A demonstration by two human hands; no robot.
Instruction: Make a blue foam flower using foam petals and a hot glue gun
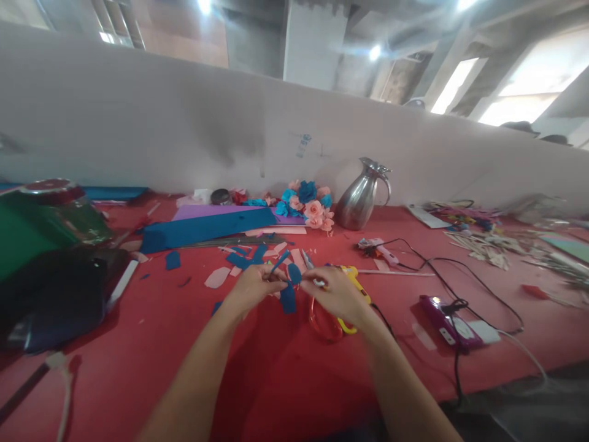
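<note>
Fingers (275,286) of the left hand (251,291) are pinched together on a thin blue strip (280,261), which tilts up above the scraps on the red table (271,387). The right hand (339,294) has its fingertips at the edge of a rounded blue piece (294,274) between the two hands; I cannot tell whether they clamp it. A blue scrap (288,301) shows just below. Beside the right hand are a yellow glue gun (359,286) and a red loop-shaped handle (327,334). Beyond the hands, a long blue sheet (207,228) lies left of pink and blue flowers (313,207), with a metal jug (359,199) standing upright just right of them.
</note>
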